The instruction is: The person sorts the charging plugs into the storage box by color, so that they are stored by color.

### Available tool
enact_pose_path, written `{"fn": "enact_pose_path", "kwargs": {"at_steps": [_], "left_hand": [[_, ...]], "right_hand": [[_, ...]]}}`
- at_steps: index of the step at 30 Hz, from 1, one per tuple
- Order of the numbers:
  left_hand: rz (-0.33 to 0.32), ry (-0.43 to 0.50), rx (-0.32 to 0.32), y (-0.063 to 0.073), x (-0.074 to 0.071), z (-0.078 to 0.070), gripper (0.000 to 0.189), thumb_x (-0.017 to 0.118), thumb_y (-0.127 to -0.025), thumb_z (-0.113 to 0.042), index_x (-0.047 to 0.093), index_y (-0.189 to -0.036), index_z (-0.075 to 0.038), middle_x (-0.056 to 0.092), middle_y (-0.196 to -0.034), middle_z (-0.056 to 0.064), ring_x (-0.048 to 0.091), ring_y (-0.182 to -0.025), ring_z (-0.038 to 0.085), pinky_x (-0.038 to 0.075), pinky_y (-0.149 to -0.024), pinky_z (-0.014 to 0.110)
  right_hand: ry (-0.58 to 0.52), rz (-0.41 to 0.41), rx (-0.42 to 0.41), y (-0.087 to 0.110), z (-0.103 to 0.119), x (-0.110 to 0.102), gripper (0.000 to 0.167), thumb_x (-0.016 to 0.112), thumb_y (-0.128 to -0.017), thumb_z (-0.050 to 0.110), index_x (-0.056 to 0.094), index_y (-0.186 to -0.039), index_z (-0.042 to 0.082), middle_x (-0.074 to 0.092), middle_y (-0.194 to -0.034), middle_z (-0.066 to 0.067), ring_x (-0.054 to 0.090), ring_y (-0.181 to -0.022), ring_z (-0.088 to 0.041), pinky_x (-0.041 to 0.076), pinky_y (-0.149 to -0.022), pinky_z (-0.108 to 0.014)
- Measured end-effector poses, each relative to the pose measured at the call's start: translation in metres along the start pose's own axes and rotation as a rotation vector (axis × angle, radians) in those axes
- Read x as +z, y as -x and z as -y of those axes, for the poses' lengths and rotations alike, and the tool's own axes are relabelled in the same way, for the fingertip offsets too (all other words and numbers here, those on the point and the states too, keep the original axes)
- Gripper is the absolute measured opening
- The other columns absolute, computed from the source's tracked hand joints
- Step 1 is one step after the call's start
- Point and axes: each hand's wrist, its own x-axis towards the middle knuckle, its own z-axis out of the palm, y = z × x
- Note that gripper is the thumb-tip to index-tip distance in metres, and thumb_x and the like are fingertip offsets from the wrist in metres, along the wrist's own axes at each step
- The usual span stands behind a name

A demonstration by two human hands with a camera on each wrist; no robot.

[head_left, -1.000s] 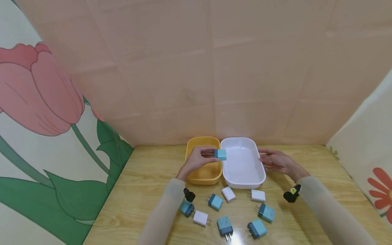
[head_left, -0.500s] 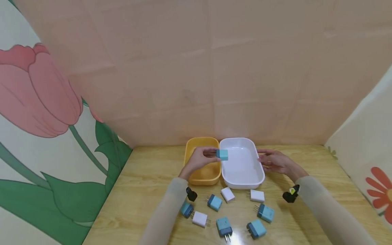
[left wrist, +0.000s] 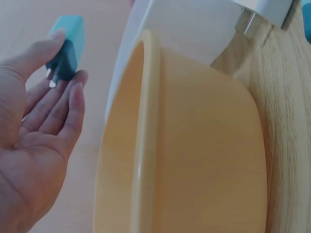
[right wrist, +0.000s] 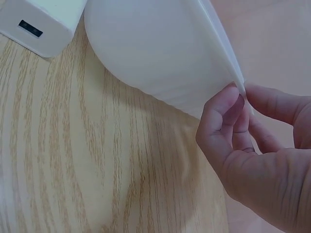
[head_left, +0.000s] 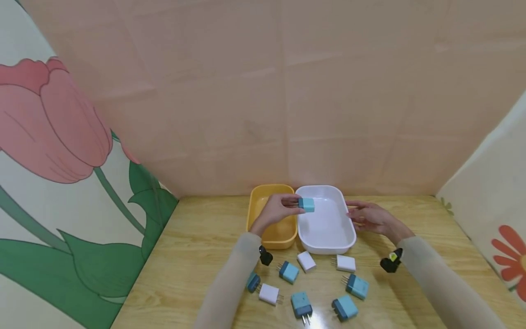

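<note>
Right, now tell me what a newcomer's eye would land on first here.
Probably the big pink tulip filling the left side of the head view. Next, likely the yellow tray and white tray side by side at the back of the wooden table. Between the hands, the eye may catch the blue charger in the left hand, while the right hand pinches the white tray's outer rim.

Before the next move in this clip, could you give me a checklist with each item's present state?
1. Held blue charger gripped: ok, the left hand pinches it.
2. White tray steadied: ok, the right hand pinches its side rim.
3. Prongs facing away from the holding hand: not ok, they point back toward it.
4. Charger's height above the white tray: cannot tell.
5. Yellow tray fully visible inside: not ok, the left hand covers part.
</note>
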Motion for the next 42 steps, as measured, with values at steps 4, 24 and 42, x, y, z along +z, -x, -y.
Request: {"fn": "enact_pose_path", "kwargs": {"at_steps": [4, 24, 42], "left_hand": [[-0.004, -0.004, -0.008, -0.002, 0.003, 0.001, 0.046, 0.089, -0.085, -0.033, 0.076, -0.126, -0.017, 0.079, -0.117, -0.002, 0.074, -0.105, 0.011, 0.062, -0.091, 0.028], [-0.043, -0.011, -0.025, -0.023, 0.03, 0.002, 0.044, 0.09, -0.085, -0.03, 0.077, -0.124, -0.017, 0.08, -0.113, -0.004, 0.073, -0.101, 0.008, 0.062, -0.091, 0.027], [-0.057, -0.081, -0.017, -0.042, 0.055, -0.003, 0.044, 0.09, -0.084, -0.028, 0.077, -0.124, -0.015, 0.081, -0.112, -0.002, 0.073, -0.096, 0.005, 0.061, -0.084, 0.021]], "right_hand": [[0.005, 0.009, -0.005, 0.0, 0.002, 0.0, 0.071, 0.061, -0.107, 0.017, 0.023, -0.167, 0.009, 0.069, -0.112, 0.007, 0.061, -0.1, -0.015, 0.058, -0.087, -0.029], [0.014, -0.002, -0.001, 0.002, 0.003, -0.004, 0.07, 0.061, -0.107, 0.017, 0.024, -0.167, 0.01, 0.067, -0.112, 0.005, 0.059, -0.098, -0.014, 0.058, -0.084, -0.028], [-0.023, 0.0, -0.009, 0.002, -0.005, -0.008, 0.069, 0.06, -0.107, 0.016, 0.025, -0.166, 0.01, 0.065, -0.11, 0.007, 0.057, -0.098, -0.012, 0.056, -0.085, -0.028]]}}
